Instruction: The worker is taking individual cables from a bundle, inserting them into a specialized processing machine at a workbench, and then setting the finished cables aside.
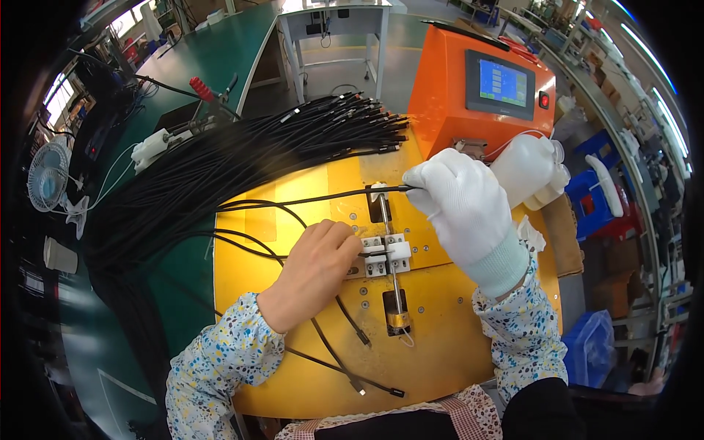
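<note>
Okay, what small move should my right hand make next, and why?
Perhaps ease the right hand away from your body, taking the black cable it holds clear of the metal rod. In this view, that cable crosses near the rod's far end, while the left hand is at the white block midway along it, so this may leave more room.

The left side is filled by a big green table (220, 51), and at the top middle a white table (334, 9) with straight legs is set on a grey floor (403, 51). On the right, long shelves (611, 116) are packed with many small things, and blue bins (589, 192) and brown boxes (620, 293) are seen lower down. Light is let in by bright windows (61, 99) at the far left, and more is given by long white lamps (671, 123) at the upper right.
</note>
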Available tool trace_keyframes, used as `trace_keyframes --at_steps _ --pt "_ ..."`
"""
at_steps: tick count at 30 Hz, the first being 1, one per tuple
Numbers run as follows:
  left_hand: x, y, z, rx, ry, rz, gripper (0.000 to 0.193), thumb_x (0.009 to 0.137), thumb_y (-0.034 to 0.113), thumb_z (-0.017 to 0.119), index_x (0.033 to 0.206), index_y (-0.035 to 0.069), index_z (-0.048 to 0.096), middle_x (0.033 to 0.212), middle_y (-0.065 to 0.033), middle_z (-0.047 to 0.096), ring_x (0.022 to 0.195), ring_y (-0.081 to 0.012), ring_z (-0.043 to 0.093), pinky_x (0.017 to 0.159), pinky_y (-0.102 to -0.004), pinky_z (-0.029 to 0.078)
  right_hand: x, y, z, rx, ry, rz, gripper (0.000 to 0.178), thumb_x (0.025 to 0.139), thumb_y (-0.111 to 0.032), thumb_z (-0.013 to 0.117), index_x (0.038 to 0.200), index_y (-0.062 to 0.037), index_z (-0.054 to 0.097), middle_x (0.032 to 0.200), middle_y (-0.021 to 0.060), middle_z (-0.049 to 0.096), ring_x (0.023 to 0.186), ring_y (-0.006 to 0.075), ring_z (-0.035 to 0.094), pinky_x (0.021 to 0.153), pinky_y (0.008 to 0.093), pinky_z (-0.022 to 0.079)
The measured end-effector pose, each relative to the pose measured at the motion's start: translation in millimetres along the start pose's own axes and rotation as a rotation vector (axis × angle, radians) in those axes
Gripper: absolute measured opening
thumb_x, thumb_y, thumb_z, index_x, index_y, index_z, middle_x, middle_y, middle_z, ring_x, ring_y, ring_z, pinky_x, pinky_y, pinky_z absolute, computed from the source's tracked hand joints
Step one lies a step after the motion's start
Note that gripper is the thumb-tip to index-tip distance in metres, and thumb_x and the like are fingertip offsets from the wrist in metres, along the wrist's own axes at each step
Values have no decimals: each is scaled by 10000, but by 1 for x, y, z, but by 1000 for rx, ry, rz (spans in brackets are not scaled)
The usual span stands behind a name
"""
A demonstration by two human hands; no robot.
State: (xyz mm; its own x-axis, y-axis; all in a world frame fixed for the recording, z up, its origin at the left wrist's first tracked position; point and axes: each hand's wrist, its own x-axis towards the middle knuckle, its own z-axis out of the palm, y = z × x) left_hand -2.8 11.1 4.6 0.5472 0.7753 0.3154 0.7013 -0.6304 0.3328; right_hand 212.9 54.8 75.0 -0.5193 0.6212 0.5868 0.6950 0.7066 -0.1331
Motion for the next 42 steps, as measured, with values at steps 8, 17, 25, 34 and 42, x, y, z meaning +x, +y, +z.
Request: trace_keyframes --at_steps 8,17,25,34,42 --pt "-1 54 -63 -96 71 -65 162 762 23 689 915 48 641 1130 -119 573 1112 -312 523 951 -374 426 -32 -18 1 408 -294 180 141 821 -97 660 935 -79 578 841 123 569 806 342 592 683 421 469" --pt "1 38 -20 -512 100 -186 80 829 -11 662 902 -18 629 772 -149 650 646 -288 646 589 -318 510 -46 -27 13 508 -325 162 155 819 -73 653 950 -69 569 851 138 565 797 355 582 677 417 473" --pt "-3 24 1 -289 128 -94 266 812 -19 644 1075 19 645 772 -124 614 667 -263 625 590 -322 511 -43 -3 19 665 -320 263 100 785 -93 700 855 -47 647 792 118 606 756 303 615 662 370 489" --pt "-6 25 8 304 75 131 360 748 43 606 1095 -51 629 767 -52 516 754 -190 538 602 -294 450 -22 33 32 310 -301 132 103 794 -145 677 780 -62 618 738 94 596 718 303 608 634 396 489" --pt "-5 24 7 327 101 171 341 754 32 620 1087 -38 636 749 -45 499 713 -182 520 591 -294 446 82 52 98 -513 -766 57 164 822 -57 595 942 -57 706 994 121 693 931 295 681 756 381 561"
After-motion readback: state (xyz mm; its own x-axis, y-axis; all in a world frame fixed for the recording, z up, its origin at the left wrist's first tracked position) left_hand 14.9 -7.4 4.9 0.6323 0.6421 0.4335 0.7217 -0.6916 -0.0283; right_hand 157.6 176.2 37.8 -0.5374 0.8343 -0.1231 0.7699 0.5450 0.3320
